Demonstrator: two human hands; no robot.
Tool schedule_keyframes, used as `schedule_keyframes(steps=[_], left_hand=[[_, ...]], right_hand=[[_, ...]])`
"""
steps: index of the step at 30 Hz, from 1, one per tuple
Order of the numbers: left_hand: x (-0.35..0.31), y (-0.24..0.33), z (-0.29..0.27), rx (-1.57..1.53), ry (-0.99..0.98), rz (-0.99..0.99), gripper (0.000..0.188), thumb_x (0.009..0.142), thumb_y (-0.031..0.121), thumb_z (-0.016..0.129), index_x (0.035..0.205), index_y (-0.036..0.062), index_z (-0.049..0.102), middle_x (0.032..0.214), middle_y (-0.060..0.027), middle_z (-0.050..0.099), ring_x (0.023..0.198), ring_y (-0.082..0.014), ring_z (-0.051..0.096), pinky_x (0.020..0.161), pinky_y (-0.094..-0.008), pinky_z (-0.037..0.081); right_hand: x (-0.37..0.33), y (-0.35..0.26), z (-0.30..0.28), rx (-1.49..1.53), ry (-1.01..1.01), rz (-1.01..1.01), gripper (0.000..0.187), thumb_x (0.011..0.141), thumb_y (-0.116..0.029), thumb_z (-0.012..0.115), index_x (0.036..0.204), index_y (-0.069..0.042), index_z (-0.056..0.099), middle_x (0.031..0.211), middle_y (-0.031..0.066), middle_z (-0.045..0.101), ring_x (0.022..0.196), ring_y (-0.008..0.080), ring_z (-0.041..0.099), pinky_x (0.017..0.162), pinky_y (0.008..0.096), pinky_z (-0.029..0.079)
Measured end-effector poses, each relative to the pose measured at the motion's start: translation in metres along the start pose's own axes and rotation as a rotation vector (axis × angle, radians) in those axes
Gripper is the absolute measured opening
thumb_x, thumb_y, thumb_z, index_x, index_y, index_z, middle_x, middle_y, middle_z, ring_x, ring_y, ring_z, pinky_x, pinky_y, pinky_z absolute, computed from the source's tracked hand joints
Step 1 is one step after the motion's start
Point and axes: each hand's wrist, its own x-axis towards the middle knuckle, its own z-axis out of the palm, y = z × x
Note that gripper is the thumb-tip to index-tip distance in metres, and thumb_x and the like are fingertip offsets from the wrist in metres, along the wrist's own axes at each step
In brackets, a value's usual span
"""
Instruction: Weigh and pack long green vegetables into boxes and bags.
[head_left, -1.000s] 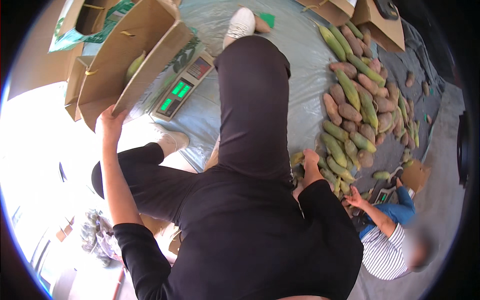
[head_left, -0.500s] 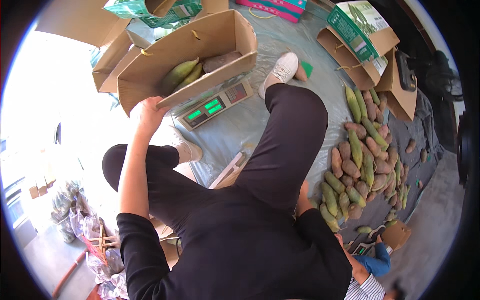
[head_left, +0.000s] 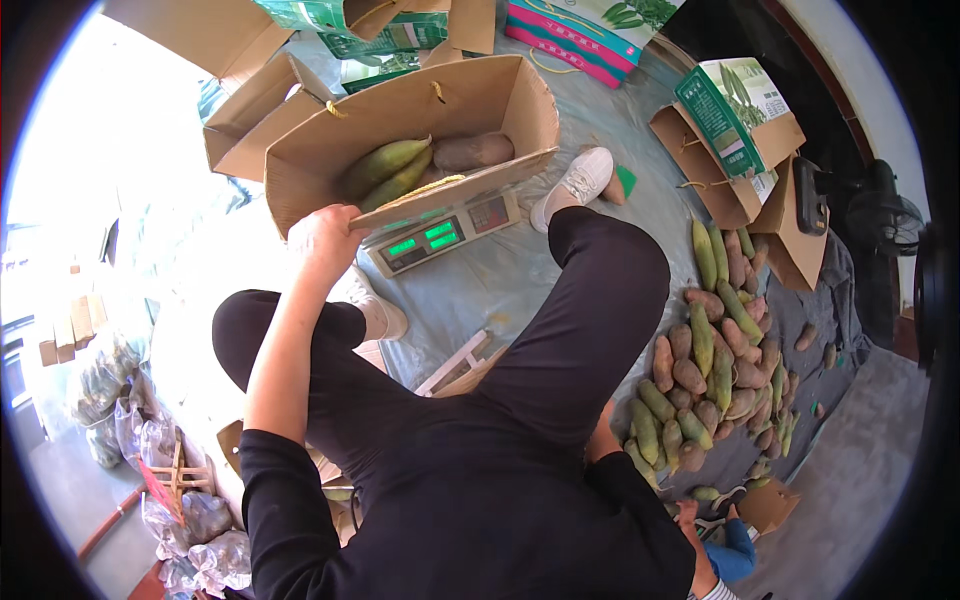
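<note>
My left hand is closed on the near left edge of an open cardboard box. The box rests on a flat scale with a lit green display. Inside lie a couple of long green vegetables that look like radishes, and a brown tuber like a sweet potato. My right hand is low beside my right thigh, close to the heap of vegetables. The thigh and sleeve cover most of it, so its fingers are hidden.
On the right lies a heap of green vegetables and brown tubers on dark cloth. More boxes stand behind it, near a fan. A pink and green carton is at the back. Filled plastic bags sit at lower left. Another person's hand shows at lower right.
The view has shifted, so the box and scale appear lower and further right. More of the box's inside and the yellow cord on its near wall show. My left hand stays on its edge.
</note>
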Motion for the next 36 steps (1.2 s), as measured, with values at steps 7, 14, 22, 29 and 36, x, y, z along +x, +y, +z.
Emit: schedule_keyframes(steps=[7, 14, 22, 29, 36], left_hand=[[0.003, -0.005, 0.006, -0.015, 0.042, 0.051, 0.018, 0.072, 0.024, 0.065, 0.084, 0.0106, 0.067, 0.082, -0.0089, 0.064, 0.080, -0.0275, 0.061, 0.071, -0.0377, 0.048], [0.001, -0.007, 0.004, 0.004, 0.030, 0.037, 0.018, 0.072, 0.024, 0.065, 0.085, 0.0112, 0.067, 0.082, -0.0097, 0.064, 0.081, -0.0276, 0.061, 0.071, -0.0389, 0.047], [0.001, -0.003, -0.002, 0.010, -0.003, 0.042, 0.019, 0.075, 0.024, 0.064, 0.087, 0.0095, 0.065, 0.081, -0.0127, 0.063, 0.081, -0.0310, 0.061, 0.071, -0.0408, 0.048], [-0.003, 0.004, -0.012, 0.020, -0.023, 0.005, 0.021, 0.074, 0.024, 0.065, 0.090, 0.0102, 0.066, 0.083, -0.0138, 0.064, 0.082, -0.0310, 0.061, 0.073, -0.0403, 0.047], [-0.004, -0.002, -0.007, 0.020, -0.039, -0.003, 0.024, 0.075, 0.026, 0.064, 0.094, 0.0117, 0.066, 0.086, -0.0143, 0.064, 0.085, -0.0317, 0.060, 0.075, -0.0403, 0.047]], right_hand=[[0.000, -0.085, -0.052, 0.480, 0.055, -0.013, 0.020, 0.086, -0.004, 0.050, 0.103, -0.004, 0.062, 0.077, 0.0016, 0.060, 0.070, 0.0120, 0.057, 0.056, 0.0236, 0.043], [0.006, -0.267, -0.110, 0.701, 0.036, -0.553, 0.019, 0.086, -0.002, 0.047, 0.100, -0.002, 0.060, 0.087, 0.0018, 0.058, 0.079, 0.0101, 0.054, 0.067, 0.0214, 0.043], [-0.081, -0.506, -0.167, 0.835, -0.101, -0.979, 0.023, 0.091, -0.007, 0.044, 0.110, 0.003, 0.053, 0.110, 0.0133, 0.058, 0.107, 0.0223, 0.053, 0.086, 0.0370, 0.046], [-0.143, -0.614, -0.110, 0.965, -0.977, -0.966, 0.027, 0.089, -0.009, 0.047, 0.115, -0.003, 0.053, 0.109, 0.0115, 0.059, 0.111, 0.0249, 0.051, 0.090, 0.0456, 0.041], [-0.091, -0.573, -0.083, 0.587, -0.691, -0.817, 0.031, 0.089, -0.016, 0.051, 0.118, -0.005, 0.051, 0.116, 0.0089, 0.056, 0.109, 0.0190, 0.052, 0.088, 0.0359, 0.042]])
